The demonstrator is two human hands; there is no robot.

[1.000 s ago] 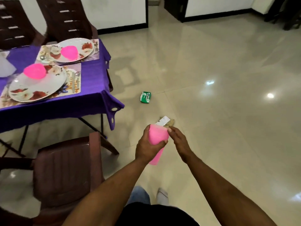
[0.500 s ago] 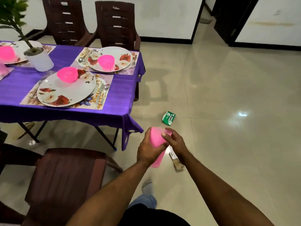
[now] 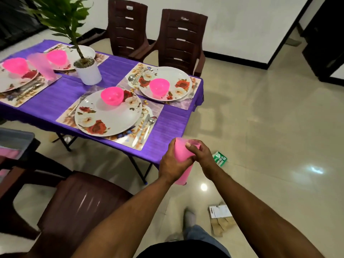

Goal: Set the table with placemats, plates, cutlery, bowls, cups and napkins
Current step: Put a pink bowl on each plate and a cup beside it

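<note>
Off the table's near right corner I hold a stack of pink cups (image 3: pixel 181 152). My left hand (image 3: pixel 171 165) grips its side. My right hand (image 3: pixel 200 155) pinches the rim of the top cup. The purple table (image 3: pixel 171 123) carries floral placemats, each with a rose-patterned plate and a pink bowl. The nearest plate (image 3: pixel 104 120) holds a bowl (image 3: pixel 112 95), with a knife and spoon (image 3: pixel 144 130) to its right. The far right plate (image 3: pixel 178 84) holds another bowl (image 3: pixel 159 86). One pink cup (image 3: pixel 43 67) stands at the left settings.
A white potted plant (image 3: pixel 89 71) stands mid-table. Brown chairs sit behind the table (image 3: pixel 178 41) and in front of me (image 3: pixel 78 207). On the tiled floor lie a green packet (image 3: pixel 219 158) and cardboard scraps (image 3: pixel 221 220). A grey bin (image 3: pixel 14 144) is at the left.
My view has swung left and closer to the table, so more settings show. Both hands keep hold of the pink cup stack, now nearer the table corner.
</note>
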